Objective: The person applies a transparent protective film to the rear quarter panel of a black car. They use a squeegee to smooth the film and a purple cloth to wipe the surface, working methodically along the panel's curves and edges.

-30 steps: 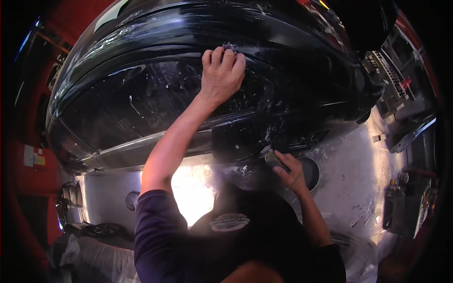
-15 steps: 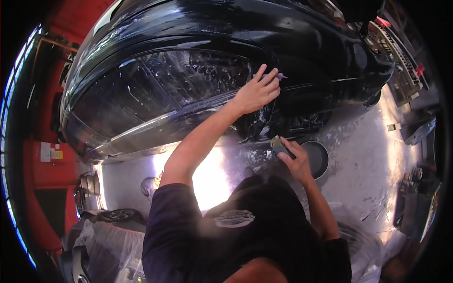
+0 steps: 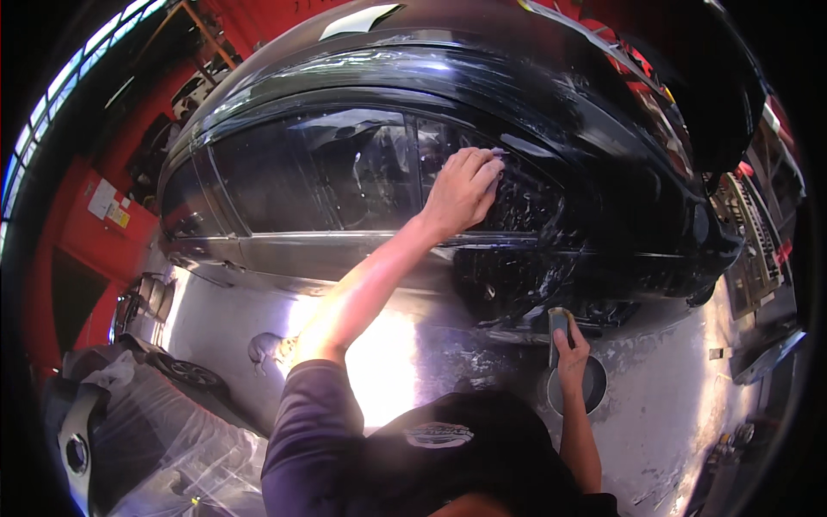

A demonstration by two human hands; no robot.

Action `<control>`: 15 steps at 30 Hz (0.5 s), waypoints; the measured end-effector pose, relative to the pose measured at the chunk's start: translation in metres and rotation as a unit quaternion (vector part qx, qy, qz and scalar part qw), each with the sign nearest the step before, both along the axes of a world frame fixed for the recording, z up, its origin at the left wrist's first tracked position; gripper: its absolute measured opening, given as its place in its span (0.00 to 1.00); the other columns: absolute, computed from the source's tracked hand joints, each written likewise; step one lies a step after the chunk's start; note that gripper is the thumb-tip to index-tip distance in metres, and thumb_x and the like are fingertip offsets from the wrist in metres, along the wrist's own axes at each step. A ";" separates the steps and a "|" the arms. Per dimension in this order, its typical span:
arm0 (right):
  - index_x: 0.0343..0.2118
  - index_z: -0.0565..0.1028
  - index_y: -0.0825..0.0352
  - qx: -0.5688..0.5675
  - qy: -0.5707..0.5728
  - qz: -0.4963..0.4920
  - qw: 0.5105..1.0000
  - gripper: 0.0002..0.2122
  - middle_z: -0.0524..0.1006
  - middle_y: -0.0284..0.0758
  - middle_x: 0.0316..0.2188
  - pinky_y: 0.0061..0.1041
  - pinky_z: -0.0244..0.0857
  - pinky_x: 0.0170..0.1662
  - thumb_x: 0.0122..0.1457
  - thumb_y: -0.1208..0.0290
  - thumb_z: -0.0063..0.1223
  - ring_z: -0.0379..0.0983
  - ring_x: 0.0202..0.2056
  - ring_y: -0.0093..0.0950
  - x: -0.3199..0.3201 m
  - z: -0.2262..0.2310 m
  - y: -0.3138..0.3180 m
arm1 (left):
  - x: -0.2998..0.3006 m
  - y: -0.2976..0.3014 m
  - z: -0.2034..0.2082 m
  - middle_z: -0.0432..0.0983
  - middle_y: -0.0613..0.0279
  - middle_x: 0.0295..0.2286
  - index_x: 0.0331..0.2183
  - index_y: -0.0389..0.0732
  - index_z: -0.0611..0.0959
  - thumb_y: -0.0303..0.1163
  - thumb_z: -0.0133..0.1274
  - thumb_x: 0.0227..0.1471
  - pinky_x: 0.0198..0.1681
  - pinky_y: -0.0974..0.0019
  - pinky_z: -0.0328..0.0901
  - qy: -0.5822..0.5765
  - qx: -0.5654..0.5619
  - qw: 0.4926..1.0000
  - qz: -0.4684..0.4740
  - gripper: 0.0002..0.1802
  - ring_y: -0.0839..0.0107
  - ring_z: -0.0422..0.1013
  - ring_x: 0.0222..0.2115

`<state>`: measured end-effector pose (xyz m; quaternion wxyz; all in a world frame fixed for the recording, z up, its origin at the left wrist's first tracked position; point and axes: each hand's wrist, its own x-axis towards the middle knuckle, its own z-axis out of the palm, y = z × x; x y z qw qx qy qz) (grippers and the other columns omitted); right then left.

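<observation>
Wet streaks and droplets cover the black car in front of me. At the upper edge of its side window, near the right end, my left hand is closed and pressed to the surface. A bit of a small purple piece shows at its fingertips; the hand hides the rest, so I cannot tell its kind. Lower and to the right, my right hand grips a dark grey block with a yellowish edge. It holds the block upright, apart from the car and over a round grey bucket.
Clear plastic sheeting drapes over car parts at the lower left. A small animal lies on the grey floor beside a glaring bright patch. Racks of parts stand at the right, and a red cabinet at the left.
My left hand has slid along the car from the black panel onto the window area, its fingers drawn together. My right hand has turned the block upright. The whole view has shifted.
</observation>
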<state>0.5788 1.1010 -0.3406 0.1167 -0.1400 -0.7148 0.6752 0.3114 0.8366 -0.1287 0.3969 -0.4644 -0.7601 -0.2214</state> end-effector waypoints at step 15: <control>0.68 0.71 0.77 0.106 0.140 0.020 0.984 0.27 0.81 0.44 0.60 0.30 0.65 0.65 0.70 0.68 0.58 0.77 0.59 0.32 -0.114 0.080 -0.018 | -0.129 -0.139 0.134 0.79 0.48 0.45 0.47 0.38 0.86 0.29 0.62 0.62 0.53 0.51 0.72 0.081 0.299 0.939 0.146 0.12 0.49 0.76 0.49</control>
